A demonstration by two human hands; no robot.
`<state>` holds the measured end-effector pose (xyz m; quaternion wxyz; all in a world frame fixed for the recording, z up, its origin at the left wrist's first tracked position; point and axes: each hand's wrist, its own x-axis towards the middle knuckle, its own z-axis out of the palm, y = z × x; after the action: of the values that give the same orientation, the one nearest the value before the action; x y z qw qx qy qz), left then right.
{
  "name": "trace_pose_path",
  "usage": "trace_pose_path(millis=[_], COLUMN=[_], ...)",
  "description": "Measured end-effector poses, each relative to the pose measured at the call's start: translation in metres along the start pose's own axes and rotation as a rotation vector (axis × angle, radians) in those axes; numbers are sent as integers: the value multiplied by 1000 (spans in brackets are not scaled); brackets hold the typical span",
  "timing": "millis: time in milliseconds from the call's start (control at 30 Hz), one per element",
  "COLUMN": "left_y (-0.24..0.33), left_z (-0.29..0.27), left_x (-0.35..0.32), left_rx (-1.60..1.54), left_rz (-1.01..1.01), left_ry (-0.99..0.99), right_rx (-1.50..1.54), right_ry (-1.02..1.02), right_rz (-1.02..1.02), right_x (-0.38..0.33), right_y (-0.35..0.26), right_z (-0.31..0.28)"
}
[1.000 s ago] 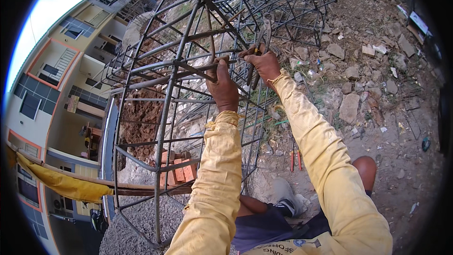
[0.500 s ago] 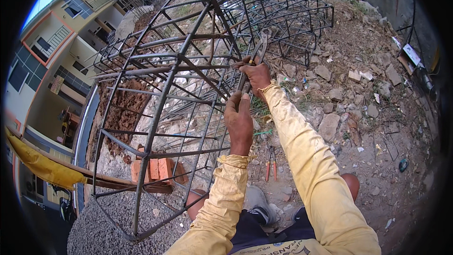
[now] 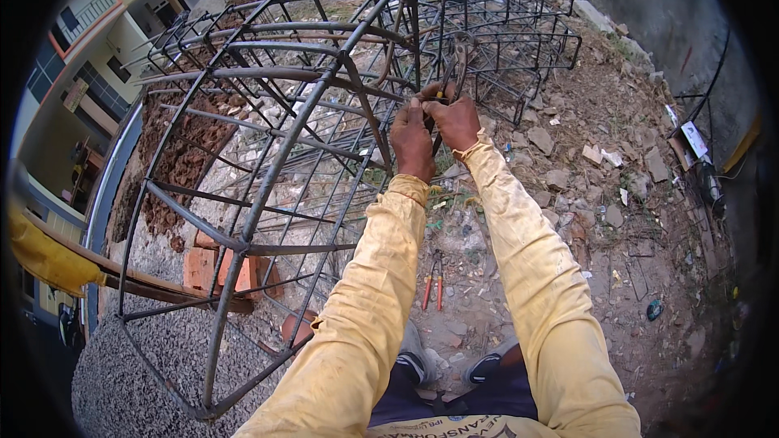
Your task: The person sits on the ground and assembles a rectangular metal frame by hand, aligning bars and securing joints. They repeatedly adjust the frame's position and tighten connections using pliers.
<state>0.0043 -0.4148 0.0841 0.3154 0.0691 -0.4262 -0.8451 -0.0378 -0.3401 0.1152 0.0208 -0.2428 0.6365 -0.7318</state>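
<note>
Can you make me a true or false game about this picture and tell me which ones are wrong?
1. The right hand holds dark metal pincers. True.
2. The hands are far apart. False: the left hand is close beside the right.
3. Long-handled pliers with red grips lie on the ground. True.
4. The bricks are blue. False: the rectangular clay bricks are orange-red.
5. Both long cloth sleeves are yellow. True.

This is an outdoor building site; steel rebar cages (image 3: 294, 146) stand over rubble-strewn ground (image 3: 600, 235); grey gravel (image 3: 122, 365) and red bricks (image 3: 200, 266) lie close by; houses (image 3: 122, 32) rise beyond.
</note>
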Motion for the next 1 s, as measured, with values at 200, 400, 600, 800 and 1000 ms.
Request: trace_pose_path(millis=[200,400,600,800,1000], left_y=[-8,-7,1,19,14], left_z=[-3,-26,-31,-25,-33], left_x=[3,10,-1,-15,-10], left_rx=[68,306,381,147,159], left_rz=[80,46,-25,-223,-199], left_ry=[-57,-145,-173,-197,-147], right_rx=[13,549,244,-498,-737], right_ry=[141,463,283,-74,-153], right_rz=[-126,-158,-10,-130,-57], right_x=[0,-19,-17,1,9], right_y=[8,-13,-42,-1,-9], right_z=[8,6,-32,-24,-19])
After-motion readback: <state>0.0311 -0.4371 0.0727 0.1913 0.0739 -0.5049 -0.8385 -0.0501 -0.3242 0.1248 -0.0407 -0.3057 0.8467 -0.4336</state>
